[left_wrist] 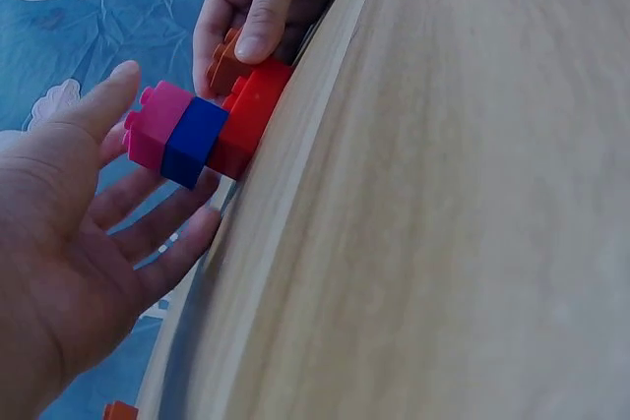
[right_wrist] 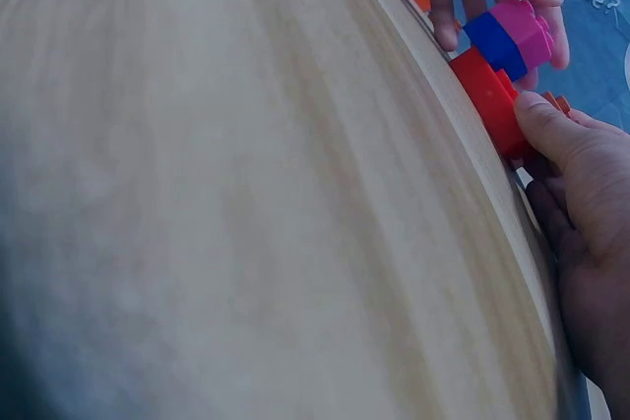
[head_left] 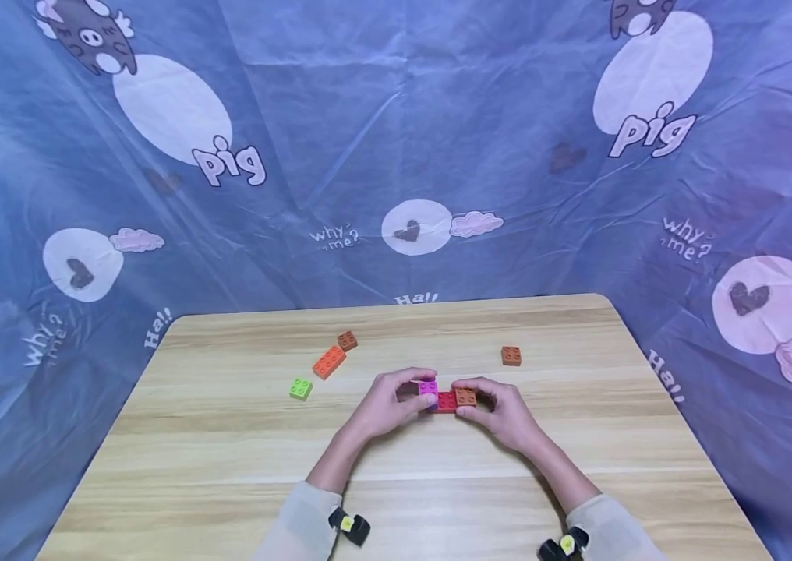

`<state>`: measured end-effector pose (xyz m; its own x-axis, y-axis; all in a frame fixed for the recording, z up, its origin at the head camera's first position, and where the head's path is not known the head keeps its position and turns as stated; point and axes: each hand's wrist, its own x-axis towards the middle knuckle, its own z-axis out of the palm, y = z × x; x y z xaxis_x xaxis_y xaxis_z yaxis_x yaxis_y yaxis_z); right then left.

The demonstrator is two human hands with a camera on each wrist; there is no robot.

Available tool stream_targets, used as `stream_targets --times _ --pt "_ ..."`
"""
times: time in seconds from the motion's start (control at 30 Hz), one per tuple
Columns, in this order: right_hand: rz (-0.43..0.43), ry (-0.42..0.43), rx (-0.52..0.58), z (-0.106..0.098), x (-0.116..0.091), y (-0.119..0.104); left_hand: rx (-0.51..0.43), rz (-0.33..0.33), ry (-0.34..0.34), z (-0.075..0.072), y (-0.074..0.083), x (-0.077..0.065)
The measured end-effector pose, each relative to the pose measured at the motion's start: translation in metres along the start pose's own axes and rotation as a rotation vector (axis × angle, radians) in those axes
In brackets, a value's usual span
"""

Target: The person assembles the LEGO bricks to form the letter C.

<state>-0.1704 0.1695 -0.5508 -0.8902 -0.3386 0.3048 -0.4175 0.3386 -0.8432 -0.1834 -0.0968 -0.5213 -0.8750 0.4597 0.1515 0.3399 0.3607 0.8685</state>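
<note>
Assembling toy bricks on the table (head_left: pixel 228 483), a little right of midway between its left and right edges. Item, red brick (head_left: pixel 446 400): flat on the wood, studs up, between the hands. Item, blue brick (left_wrist: pixel 187 150): on the red brick's left end. Item, pink brick (head_left: pixel 427 387): atop the blue. Item, held brown (head_left: pixel 465 396): at the red brick's right end; full seating cannot be told, the fingers covering the join. Right hand (head_left: pixel 504 417): thumb and fingers closed in a pinch on the held brown. Left hand (head_left: pixel 385 401): thumb and fingers wide about the pink and blue stack; contact cannot be told. Loose stock: orange brick (head_left: pixel 329 362) and green brick (head_left: pixel 301 389), both toward the left edge, the green nearer to it; left brown (head_left: pixel 348 340), just beside the orange brick's far end, toward the far edge; right brown (head_left: pixel 511 356), apart from the rest, on the side of the far right corner. Step in hand, as judged: setting the held brown on the red brick. Next move, as judged: calls for studs lined up, a straight press down, and the left hand steadying the stack's end.
</note>
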Motion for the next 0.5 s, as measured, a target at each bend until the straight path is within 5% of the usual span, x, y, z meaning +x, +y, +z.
stream_targets --times 0.5 --pt "0.025 -0.011 0.017 -0.0014 -0.0008 -0.0027 -0.043 -0.035 0.057 0.0051 0.0011 -0.0012"
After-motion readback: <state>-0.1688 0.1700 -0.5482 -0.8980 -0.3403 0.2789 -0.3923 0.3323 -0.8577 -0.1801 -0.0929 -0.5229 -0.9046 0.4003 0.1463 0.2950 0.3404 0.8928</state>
